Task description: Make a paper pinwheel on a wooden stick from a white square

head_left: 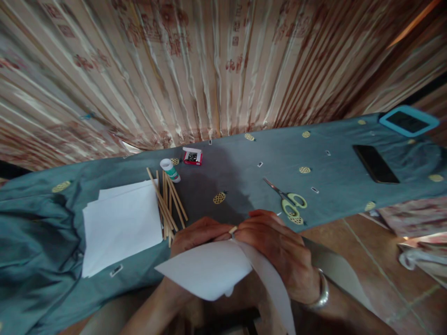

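Pinching the white paper (206, 267) by a wooden tip (233, 230), left hand (199, 235) and right hand (275, 246) press close, near-left of the scissors (285, 196); light, even pressure should prevent creases. Further left of the scissors, sticks (162, 199) overlap a paper stack (122, 228) on pineapple-print cloth (279, 153); beyond the scissors, a pleated curtain (195, 74) hangs.
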